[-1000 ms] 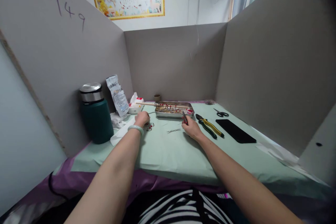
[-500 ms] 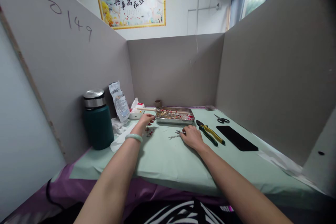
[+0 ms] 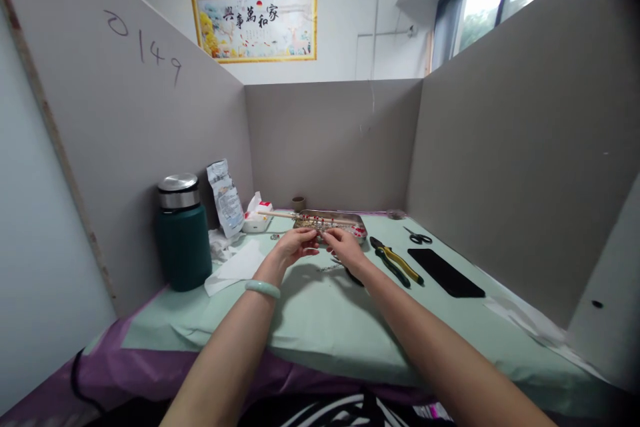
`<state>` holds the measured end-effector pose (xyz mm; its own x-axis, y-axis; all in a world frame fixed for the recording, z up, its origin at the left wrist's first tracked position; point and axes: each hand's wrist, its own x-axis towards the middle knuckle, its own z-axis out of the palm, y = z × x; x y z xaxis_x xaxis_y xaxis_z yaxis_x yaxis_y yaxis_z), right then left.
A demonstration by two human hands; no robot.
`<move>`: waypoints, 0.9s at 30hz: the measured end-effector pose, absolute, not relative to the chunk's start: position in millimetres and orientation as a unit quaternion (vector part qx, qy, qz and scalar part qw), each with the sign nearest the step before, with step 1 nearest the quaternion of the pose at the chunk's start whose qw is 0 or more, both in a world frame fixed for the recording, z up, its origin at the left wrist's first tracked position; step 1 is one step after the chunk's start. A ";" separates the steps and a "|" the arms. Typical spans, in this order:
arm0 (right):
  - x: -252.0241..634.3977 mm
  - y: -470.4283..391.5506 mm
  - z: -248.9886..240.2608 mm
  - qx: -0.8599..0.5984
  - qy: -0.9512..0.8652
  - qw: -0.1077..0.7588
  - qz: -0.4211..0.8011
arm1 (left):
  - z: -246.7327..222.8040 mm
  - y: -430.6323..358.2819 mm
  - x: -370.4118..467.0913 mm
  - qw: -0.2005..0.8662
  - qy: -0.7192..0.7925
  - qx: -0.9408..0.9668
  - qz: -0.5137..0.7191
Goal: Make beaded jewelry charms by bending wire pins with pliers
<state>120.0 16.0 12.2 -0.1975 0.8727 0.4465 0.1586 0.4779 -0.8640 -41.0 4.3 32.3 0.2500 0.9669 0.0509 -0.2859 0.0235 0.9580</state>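
Note:
My left hand [image 3: 295, 247] and my right hand [image 3: 343, 244] meet fingertip to fingertip just in front of a metal tray [image 3: 358, 219] of small red and gold beads. Both pinch a small beaded piece between them; it is too small to make out clearly. A pale green bangle [image 3: 263, 288] sits on my left wrist. Small dark pliers [image 3: 353, 275] lie on the green mat under my right wrist, beside a few thin metal pins [image 3: 330, 268]. A wooden stick [image 3: 277, 214] lies across the tray's left end.
At the left stand a dark green flask [image 3: 183, 240], a foil packet [image 3: 226, 199], a tissue pack [image 3: 257, 215] and a white tissue [image 3: 235, 265]. To the right lie yellow-green pliers [image 3: 396, 261], scissors [image 3: 418, 237] and a black phone [image 3: 445, 272]. Grey partitions enclose three sides.
My left hand has lifted from the beads on the mat and moved right. My right hand has put the small pliers down and moved left, meeting it before the tray. The camera tilted up.

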 end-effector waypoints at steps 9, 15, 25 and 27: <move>119.4 12.5 4.0 -0.323 -0.598 0.571 0.460 | 23.9 2.1 -21.4 0.607 0.313 0.495 0.536; 117.9 8.0 -1.9 -0.312 -0.613 0.591 0.420 | 16.7 2.9 -13.0 0.598 0.305 0.456 0.584; 123.7 11.6 -6.0 -0.328 -0.637 0.628 0.305 | 19.3 -7.5 -8.4 0.595 0.308 0.498 0.551; 124.8 11.1 -5.7 -0.328 -0.632 0.626 0.319 | 18.6 -6.0 -7.7 0.601 0.304 0.491 0.552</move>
